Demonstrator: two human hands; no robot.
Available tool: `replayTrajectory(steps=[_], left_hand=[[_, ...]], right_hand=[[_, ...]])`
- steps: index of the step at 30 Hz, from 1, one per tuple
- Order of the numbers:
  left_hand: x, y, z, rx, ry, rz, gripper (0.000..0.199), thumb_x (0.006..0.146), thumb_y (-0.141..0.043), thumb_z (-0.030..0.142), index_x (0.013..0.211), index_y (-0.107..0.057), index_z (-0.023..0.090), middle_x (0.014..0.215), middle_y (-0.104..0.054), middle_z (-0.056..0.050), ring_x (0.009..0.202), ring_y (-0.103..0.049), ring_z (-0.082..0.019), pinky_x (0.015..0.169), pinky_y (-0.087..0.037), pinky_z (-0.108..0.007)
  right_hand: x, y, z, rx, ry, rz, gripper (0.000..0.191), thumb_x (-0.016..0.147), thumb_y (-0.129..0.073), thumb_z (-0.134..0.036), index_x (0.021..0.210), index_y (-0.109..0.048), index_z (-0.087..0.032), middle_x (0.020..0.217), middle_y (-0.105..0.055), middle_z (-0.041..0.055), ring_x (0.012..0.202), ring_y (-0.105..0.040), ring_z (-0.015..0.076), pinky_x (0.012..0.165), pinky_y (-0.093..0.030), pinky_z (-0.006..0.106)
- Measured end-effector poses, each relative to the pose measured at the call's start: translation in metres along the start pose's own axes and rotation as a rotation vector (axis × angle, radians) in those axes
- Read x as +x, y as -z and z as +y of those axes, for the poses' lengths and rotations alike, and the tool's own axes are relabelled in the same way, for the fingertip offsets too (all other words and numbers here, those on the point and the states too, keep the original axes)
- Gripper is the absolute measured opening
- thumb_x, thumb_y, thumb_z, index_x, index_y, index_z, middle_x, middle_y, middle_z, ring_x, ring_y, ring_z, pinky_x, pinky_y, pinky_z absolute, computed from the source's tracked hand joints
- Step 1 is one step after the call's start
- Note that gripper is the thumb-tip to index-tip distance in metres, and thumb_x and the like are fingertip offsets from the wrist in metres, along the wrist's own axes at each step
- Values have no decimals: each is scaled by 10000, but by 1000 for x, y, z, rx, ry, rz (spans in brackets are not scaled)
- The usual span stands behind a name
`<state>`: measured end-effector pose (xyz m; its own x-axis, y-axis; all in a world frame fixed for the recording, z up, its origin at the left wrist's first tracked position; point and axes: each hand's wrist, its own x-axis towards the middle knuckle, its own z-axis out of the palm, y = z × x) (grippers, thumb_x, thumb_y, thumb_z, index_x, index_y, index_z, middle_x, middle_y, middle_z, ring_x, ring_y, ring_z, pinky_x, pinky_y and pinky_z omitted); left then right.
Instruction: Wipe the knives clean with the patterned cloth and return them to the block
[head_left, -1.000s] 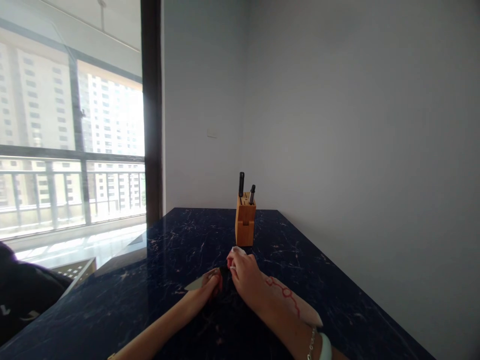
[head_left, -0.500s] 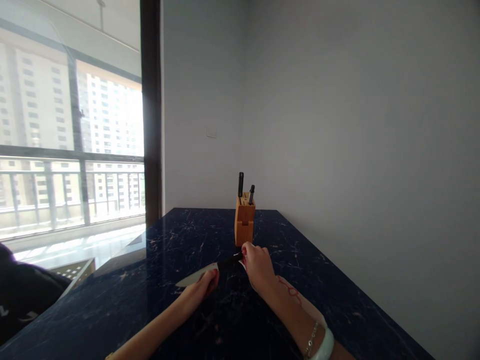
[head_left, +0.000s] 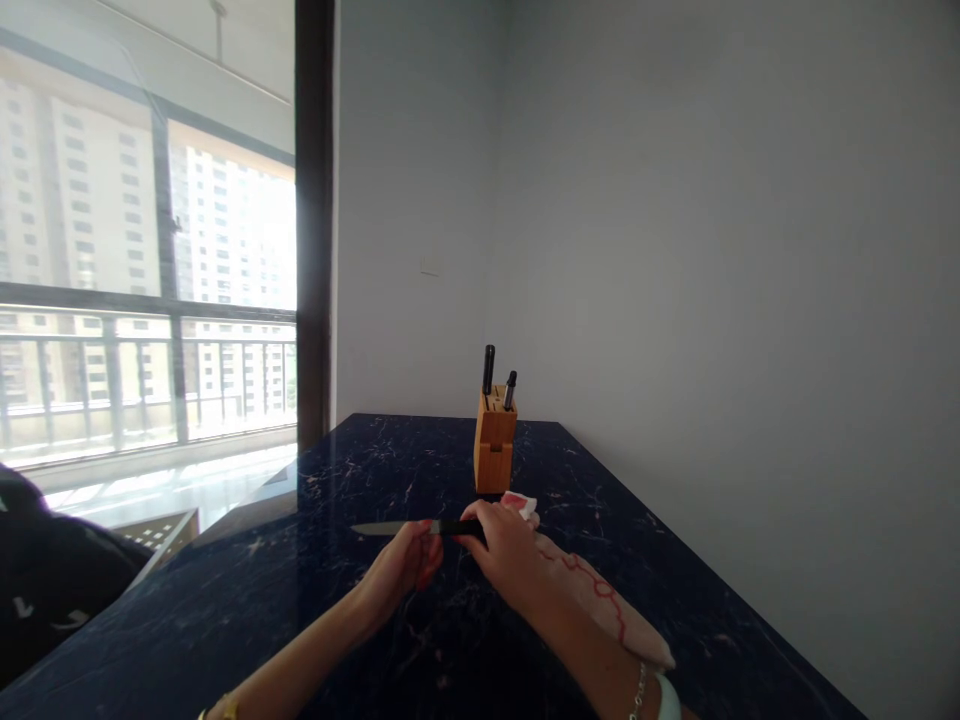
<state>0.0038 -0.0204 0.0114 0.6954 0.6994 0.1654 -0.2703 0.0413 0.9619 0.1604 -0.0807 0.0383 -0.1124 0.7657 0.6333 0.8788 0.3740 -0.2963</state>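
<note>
A kitchen knife with a black handle is held level between both hands, its tip pointing left. My left hand pinches the blade close to the handle. The fingers of my right hand close around the handle's end. A pale cloth with a red pattern lies along the right forearm. Its far end bunches up beyond my right hand; whether those fingers also hold it is hidden. A wooden knife block stands just past the hands, with two black-handled tools upright in its top.
The dark blue marbled table stretches from me towards the wall corner. A grey wall runs along its right side. To the left are a large window and a black item with white marks beside the table.
The knife has turned, its blade now nearly level and edge-on. My right hand has shifted from the handle's tip onto the handle, and more of the cloth shows. The view has swung slightly left.
</note>
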Motion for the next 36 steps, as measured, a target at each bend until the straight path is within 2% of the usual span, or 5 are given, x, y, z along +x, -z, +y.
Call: replayTrajectory(steps=[6,12,16,29,36], left_hand=[[6,6,-6,35,14,23,502,745,-371,663,626,-435,180,502,-426,55,403,-343,-60,418,-255,-196],[7,7,-7,167,-97,189,425,691,-557,572,852,-504,183,643,-528,38,492,-445,-70,468,-316,-189],[2,5,3,274,-162,220,432,697,-605,488,1002,-519,195,818,-589,-10,643,-512,-109,540,-358,-198],[0,7,7,333,-220,228,330,725,-614,396,963,-646,169,916,-673,-58,877,-581,-210,751,-416,-260],[1,9,6,379,-235,263,310,733,-604,398,917,-672,157,880,-688,-67,851,-600,-222,792,-425,-299]], right_hand=[[5,2,12,269,-171,36,207,875,-378,-364,862,-523,-217,743,-599,-16,683,-555,132,615,-362,236],[5,2,10,318,-167,15,223,871,-377,-359,820,-538,-213,746,-603,-16,710,-556,131,645,-369,239],[4,0,11,331,-189,-5,270,861,-382,-411,777,-536,-206,718,-604,-12,683,-554,128,623,-364,234],[4,1,14,259,-202,-65,325,842,-391,-469,751,-561,-207,698,-620,-11,660,-554,119,622,-340,227],[5,3,14,227,-211,-71,361,840,-379,-496,736,-564,-205,682,-619,-9,642,-549,116,612,-337,223]])
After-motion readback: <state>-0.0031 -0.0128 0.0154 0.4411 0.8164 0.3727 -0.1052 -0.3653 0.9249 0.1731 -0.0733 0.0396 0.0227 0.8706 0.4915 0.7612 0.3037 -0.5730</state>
